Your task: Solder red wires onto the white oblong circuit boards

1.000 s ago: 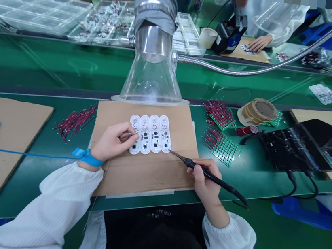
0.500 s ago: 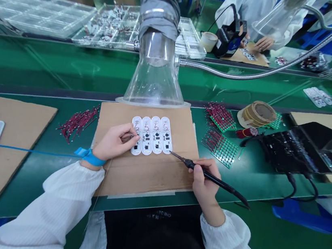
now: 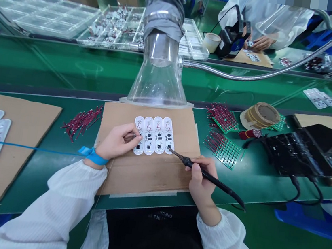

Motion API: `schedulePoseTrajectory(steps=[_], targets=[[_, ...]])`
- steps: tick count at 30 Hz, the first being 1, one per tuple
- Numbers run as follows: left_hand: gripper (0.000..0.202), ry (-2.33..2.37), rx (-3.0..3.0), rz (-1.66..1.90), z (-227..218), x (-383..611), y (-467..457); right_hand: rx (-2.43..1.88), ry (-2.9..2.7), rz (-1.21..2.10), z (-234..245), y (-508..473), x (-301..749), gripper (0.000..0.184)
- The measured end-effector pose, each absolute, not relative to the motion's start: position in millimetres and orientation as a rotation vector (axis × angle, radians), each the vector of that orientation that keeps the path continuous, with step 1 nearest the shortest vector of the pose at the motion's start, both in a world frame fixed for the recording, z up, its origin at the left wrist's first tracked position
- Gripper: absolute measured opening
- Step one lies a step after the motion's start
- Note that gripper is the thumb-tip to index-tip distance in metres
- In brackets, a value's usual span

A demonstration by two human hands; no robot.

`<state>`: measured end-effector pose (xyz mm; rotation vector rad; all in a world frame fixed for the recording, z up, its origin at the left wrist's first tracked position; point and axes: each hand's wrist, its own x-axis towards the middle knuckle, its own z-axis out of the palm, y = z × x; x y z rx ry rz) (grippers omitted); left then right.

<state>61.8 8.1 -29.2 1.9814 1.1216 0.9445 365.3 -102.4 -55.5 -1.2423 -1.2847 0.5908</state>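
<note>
Four-square in front of me, several white oblong circuit boards point(image 3: 158, 140) lie side by side on a cardboard sheet point(image 3: 147, 175). My right hand point(image 3: 203, 180) grips a soldering iron point(image 3: 215, 181) like a pen, its tip at the lower part of the rightmost board. My left hand point(image 3: 122, 140), with a blue strap point(image 3: 93, 155) round the wrist, is closed in a pinch over the leftmost board. A thin solder wire point(image 3: 108, 172) trails down from that hand; its end between the fingers is too small to make out.
A clear fume hood point(image 3: 159, 85) hangs just beyond the boards. Red wires point(image 3: 82, 122) lie left; green boards point(image 3: 225, 150), a tape roll point(image 3: 259, 115) and a black iron stand point(image 3: 297, 148) are on the right. A co-worker's hands point(image 3: 264, 42) are across the bench.
The iron's tip has shifted slightly left, from the rightmost board's edge onto its lower part. My left hand keeps its pinch. The whole view has shifted a little.
</note>
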Motion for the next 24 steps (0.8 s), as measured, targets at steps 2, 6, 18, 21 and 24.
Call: schedulePoseTrajectory(steps=[2,6,18,21,24], targets=[[0.018,1.125,1.984,0.945,-28.8,61.6,7.9,-1.255,-1.308,0.606,-58.7,-101.4,364.8,0.012],[0.017,1.115,1.986,0.939,-26.8,61.9,7.8,-1.289,-1.338,0.629,-63.1,-102.8,368.2,0.01],[0.019,1.059,2.047,0.938,-25.8,65.0,6.8,-1.321,-1.39,0.645,-62.3,-103.2,367.6,0.008],[0.018,1.062,2.051,0.944,-25.9,64.8,7.0,-1.323,-1.381,0.639,-64.0,-104.1,369.1,0.009],[0.019,1.071,2.042,0.944,-25.4,64.3,7.4,-1.322,-1.382,0.643,-64.2,-104.2,369.6,0.01]])
